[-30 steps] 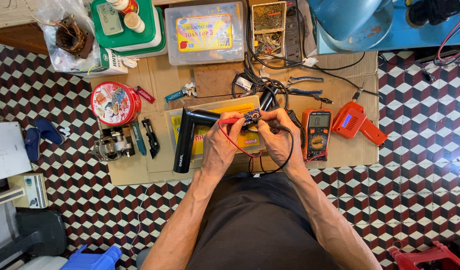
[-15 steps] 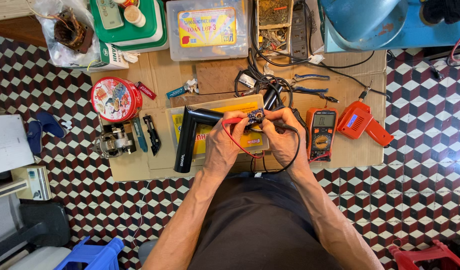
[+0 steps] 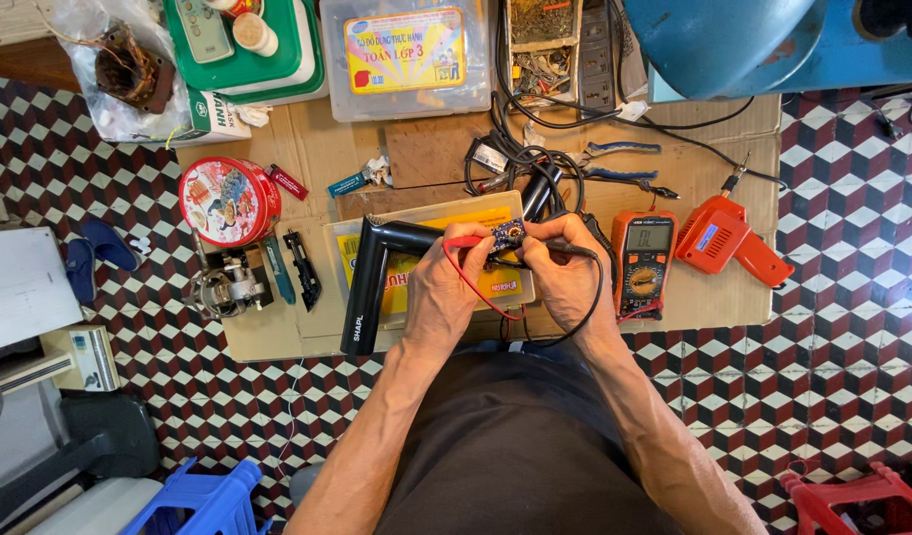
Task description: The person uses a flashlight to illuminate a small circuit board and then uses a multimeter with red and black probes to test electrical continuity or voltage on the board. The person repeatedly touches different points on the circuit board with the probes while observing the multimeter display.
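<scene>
Board, small and blue, sits between both hands above a yellow-labelled box at the middle of the cardboard sheet. Left hand has its fingers closed around a red probe, whose tip meets the board's left edge. Right hand has its fingers pinched on a black probe at the board's right side. Red lead loops down across the left hand; black lead curves around the right wrist toward the orange multimeter, which lies just beside the right hand.

Black L-shaped housing lies directly left of the left hand, one leg running toward the board. Farther left stand a round red tin and a small metal motor part. An orange soldering gun lies right of the meter. Blue-handled pliers and a tangle of black cable lie behind the hands (the cable crowds the space just beyond the board).

Board detail is too small to make out, and the fingers cover most of it. Exact probe contact points cannot be told. A clear bin, green trays and a blue dome are cut off by the top edge.
</scene>
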